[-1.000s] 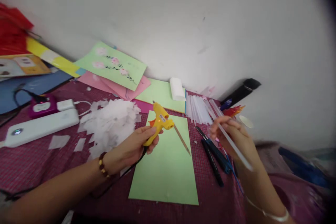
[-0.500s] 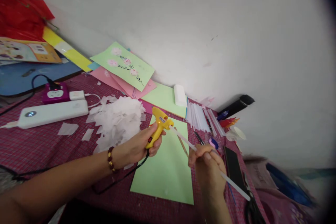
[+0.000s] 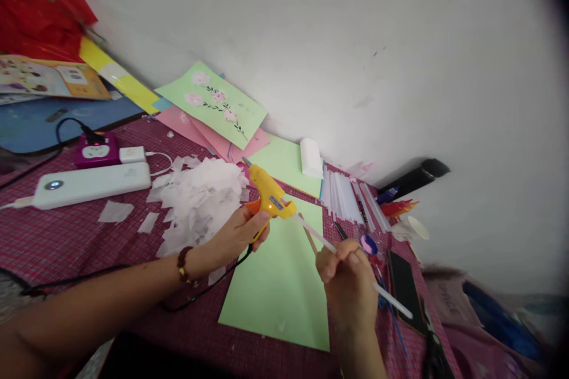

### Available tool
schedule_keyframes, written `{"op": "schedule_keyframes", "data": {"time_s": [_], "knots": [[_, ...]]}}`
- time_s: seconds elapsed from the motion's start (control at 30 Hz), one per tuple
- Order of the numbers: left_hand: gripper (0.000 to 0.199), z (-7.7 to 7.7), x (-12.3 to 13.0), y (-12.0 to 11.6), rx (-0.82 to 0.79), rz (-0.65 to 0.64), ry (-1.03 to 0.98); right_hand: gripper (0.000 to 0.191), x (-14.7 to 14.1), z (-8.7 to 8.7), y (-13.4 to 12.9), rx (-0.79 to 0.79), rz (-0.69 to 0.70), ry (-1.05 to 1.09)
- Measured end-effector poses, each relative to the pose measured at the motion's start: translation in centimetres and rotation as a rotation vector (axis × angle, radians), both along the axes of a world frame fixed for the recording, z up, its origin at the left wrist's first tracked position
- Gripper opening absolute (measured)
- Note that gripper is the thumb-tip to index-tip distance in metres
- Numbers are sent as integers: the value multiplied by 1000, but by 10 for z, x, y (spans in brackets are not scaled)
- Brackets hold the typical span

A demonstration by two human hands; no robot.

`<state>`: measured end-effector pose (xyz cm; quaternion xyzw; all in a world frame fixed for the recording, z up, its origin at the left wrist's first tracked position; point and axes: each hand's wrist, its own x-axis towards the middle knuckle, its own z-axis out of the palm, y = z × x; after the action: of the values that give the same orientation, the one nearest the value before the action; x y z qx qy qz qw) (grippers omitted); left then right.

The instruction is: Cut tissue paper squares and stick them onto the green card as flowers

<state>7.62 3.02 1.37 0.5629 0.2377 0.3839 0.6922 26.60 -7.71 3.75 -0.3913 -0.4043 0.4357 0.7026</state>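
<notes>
My left hand (image 3: 246, 228) is wrapped round the handle of a yellow glue gun (image 3: 267, 189), whose nozzle points up and left. A small orange light glows on its side. My right hand (image 3: 349, 266) pinches a long translucent white glue stick (image 3: 393, 301); the stick's upper end meets the rear of the gun. Both hands are above a light green sheet (image 3: 280, 296). On the sheet, partly behind the stick, lies a thin brown strip (image 3: 307, 232). To the left is a heap of white paper pieces (image 3: 200, 195).
A power bank (image 3: 93, 185) and purple socket (image 3: 96, 151) stand at the left. Near the wall are a flowered green card (image 3: 213, 103), a white block (image 3: 310, 157) and more glue sticks (image 3: 340, 195). A black phone (image 3: 405, 290) and scissors (image 3: 435, 355) lie right.
The glue gun has turned, so its nozzle now shows at the upper left. Less of the glue stick extends below my right hand. The view has shifted slightly.
</notes>
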Motion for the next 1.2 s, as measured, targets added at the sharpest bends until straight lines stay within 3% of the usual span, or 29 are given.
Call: {"op": "schedule_keyframes", "data": {"time_s": [0.1,0.27,0.47,0.63,0.73,0.8,0.87,0.93,1.0,1.1,1.2], "knots": [[45,-6,2,-8,-5,-63,-8,19,-8,-3,5,-60,71,119],[44,-16,11,-33,-133,-233,10,24,-17,-12,5,-124,83,96],[37,-15,13,-36,-460,-298,-89,33,-18,-23,4,-129,-123,-23],[25,-8,15,-34,-543,-201,-71,28,-14,-27,8,-149,-222,174],[28,-4,23,-48,-553,-271,-27,38,-20,-30,4,-246,11,136],[32,-2,29,-62,-556,-422,-1,59,-29,-31,-2,-331,250,88],[37,1,32,-71,-540,-593,20,64,-36,-31,-11,-375,340,79],[38,6,29,-72,-416,-741,60,53,-37,-28,-19,-394,286,99],[32,11,18,-63,-113,-765,157,40,-30,-23,-24,-400,186,125],[23,14,-2,-46,464,-484,418,29,-7,-16,-25,-425,69,136],[22,5,-19,-37,789,-435,569,26,15,-14,-20,-499,25,139]]}}
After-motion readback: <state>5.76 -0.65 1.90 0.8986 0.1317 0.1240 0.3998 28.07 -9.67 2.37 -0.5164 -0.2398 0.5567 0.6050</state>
